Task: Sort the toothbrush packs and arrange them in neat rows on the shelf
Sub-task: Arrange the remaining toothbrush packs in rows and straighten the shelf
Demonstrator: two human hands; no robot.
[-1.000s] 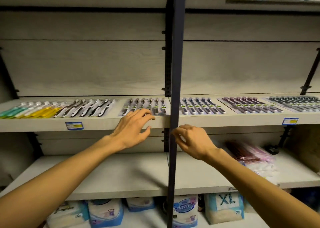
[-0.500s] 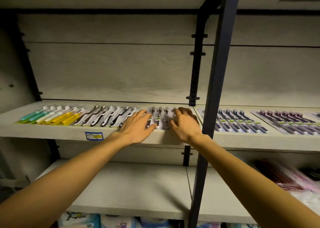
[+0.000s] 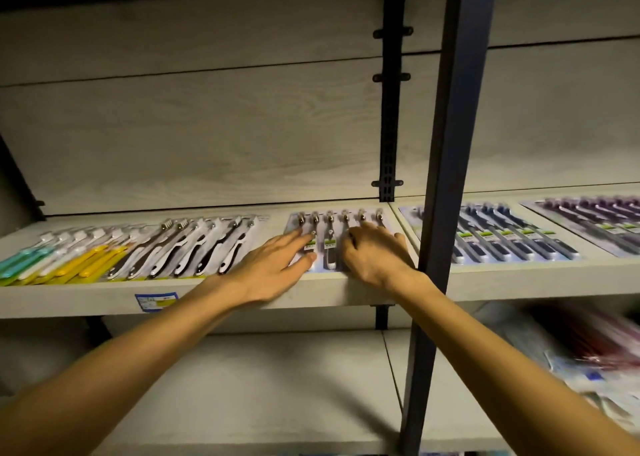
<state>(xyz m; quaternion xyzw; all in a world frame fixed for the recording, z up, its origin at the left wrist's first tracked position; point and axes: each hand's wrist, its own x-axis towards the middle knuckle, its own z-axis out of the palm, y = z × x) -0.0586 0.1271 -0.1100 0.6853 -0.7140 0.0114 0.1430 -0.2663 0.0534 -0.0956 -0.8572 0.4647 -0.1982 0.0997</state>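
Both hands are on the job in the head view. Left hand [image 3: 273, 268] lies flat with fingers spread and straight, fingertips resting on the left part of the grey toothbrush pack [image 3: 329, 244], thumb along its near edge. Right hand [image 3: 372, 254] has its fingers bent down onto the right part of that pack; whether it pinches the edge or only presses, I cannot tell. That pack sits at the right end of the left shelf board [image 3: 242, 296], its near edge close to the board's front edge, just left of the dark upright post [image 3: 446, 178]. Two hands on one pack looks like squaring it up, I'd say, so it lines up with its neighbours.

Along the same board to the left lie the black-and-white brushes [image 3: 194, 247], then yellow ones [image 3: 83, 261], then teal ones [image 3: 24, 263] near the left end, all laid flat with heads toward the back wall. Past the post, the blue pack [image 3: 502, 237] and purple pack [image 3: 595, 216] lie flat on the next board. Rows look mostly set already.
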